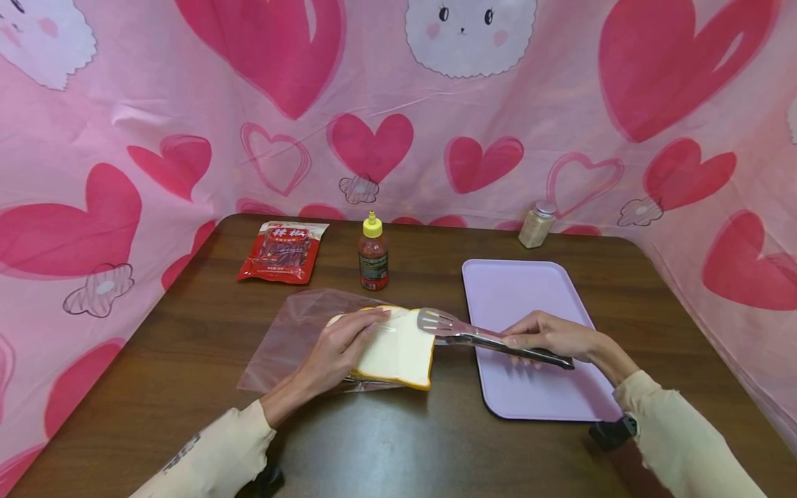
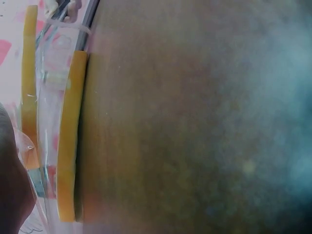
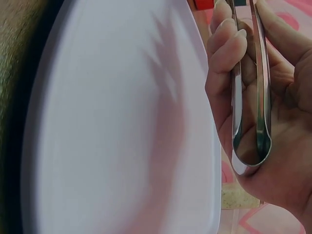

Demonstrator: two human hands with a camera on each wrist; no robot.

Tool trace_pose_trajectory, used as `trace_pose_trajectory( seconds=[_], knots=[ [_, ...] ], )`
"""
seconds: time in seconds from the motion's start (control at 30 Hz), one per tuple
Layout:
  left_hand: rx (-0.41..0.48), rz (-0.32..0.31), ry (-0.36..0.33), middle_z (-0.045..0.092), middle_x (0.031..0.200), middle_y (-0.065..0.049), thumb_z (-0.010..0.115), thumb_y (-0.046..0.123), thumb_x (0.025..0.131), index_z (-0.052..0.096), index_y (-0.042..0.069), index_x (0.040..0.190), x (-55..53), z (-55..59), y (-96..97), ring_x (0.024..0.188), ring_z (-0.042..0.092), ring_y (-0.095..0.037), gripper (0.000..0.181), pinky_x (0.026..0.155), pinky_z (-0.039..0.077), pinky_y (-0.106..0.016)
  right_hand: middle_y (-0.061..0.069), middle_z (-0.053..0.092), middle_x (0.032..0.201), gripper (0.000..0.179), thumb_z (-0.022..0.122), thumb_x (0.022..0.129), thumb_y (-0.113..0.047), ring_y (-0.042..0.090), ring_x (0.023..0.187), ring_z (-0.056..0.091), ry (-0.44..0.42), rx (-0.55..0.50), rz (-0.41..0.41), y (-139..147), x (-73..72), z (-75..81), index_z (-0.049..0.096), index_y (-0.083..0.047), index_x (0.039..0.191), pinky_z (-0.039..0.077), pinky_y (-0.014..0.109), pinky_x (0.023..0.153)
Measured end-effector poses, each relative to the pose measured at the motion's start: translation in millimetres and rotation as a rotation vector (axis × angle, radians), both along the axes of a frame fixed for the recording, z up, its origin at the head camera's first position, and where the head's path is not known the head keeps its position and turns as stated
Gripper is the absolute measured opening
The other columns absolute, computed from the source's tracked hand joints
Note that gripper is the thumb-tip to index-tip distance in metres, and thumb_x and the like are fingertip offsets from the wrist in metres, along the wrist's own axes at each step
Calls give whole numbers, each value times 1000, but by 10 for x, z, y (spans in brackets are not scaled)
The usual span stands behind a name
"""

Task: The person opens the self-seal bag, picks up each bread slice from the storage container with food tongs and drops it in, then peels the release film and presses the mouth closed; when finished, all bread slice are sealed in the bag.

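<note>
A slice of white bread (image 1: 398,356) with a golden crust lies partly in a clear plastic bag (image 1: 283,339). My left hand (image 1: 345,344) grips the bag at its mouth, fingers over the bread; its thumb is hidden. In the left wrist view an upper slice (image 2: 29,73) stands apart from a lower slice (image 2: 70,141), with clear film between. My right hand (image 1: 548,337) holds metal tongs (image 1: 479,337) by their arms. One slotted tip lies over the slice's right corner, the other lower, beneath the slice. The right wrist view shows fingers and thumb around the tongs' bent end (image 3: 249,163).
A lilac tray (image 1: 548,394) lies under my right hand. Behind the bread stand a sauce bottle (image 1: 373,259) with a yellow cap and a red food packet (image 1: 283,252). A seasoning jar (image 1: 537,225) is at the back right, before a pink heart-patterned cloth (image 1: 386,83).
</note>
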State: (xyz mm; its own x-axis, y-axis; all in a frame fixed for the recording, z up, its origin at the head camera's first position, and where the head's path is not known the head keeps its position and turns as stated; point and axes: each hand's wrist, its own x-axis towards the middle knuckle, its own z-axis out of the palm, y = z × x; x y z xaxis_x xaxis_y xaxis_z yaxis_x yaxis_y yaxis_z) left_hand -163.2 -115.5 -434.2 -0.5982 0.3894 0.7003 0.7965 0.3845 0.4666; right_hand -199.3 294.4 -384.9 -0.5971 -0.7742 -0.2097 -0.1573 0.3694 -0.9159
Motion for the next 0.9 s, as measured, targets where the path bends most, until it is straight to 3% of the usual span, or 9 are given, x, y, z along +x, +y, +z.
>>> trace_pose_trajectory(
  seconds=[0.3, 0.63, 0.9],
  knots=[
    [3, -5, 15, 75, 128, -15, 67, -11, 93, 74, 3, 123, 0, -5, -12, 122, 70, -34, 33, 110, 52, -37, 23, 68, 80, 27, 56, 109, -12, 6, 68, 62, 28, 34, -4, -31, -16, -16, 71, 8, 118, 55, 24, 56],
    [2, -24, -11, 76, 127, -13, 67, -9, 95, 74, 4, 123, -10, -7, -14, 120, 71, -29, 31, 110, 50, -25, 10, 71, 83, 31, 58, 108, -14, 8, 70, 63, 93, 102, -50, -16, -31, 52, 71, 6, 129, 56, 26, 61],
    [-4, -33, -51, 76, 128, -13, 66, -8, 97, 74, 2, 123, -2, 5, -5, 121, 71, -30, 29, 109, 52, -28, 4, 70, 82, 32, 59, 108, -13, 7, 71, 64, 75, 68, -42, -17, -14, 65, 70, 9, 129, 55, 25, 61]
  ],
)
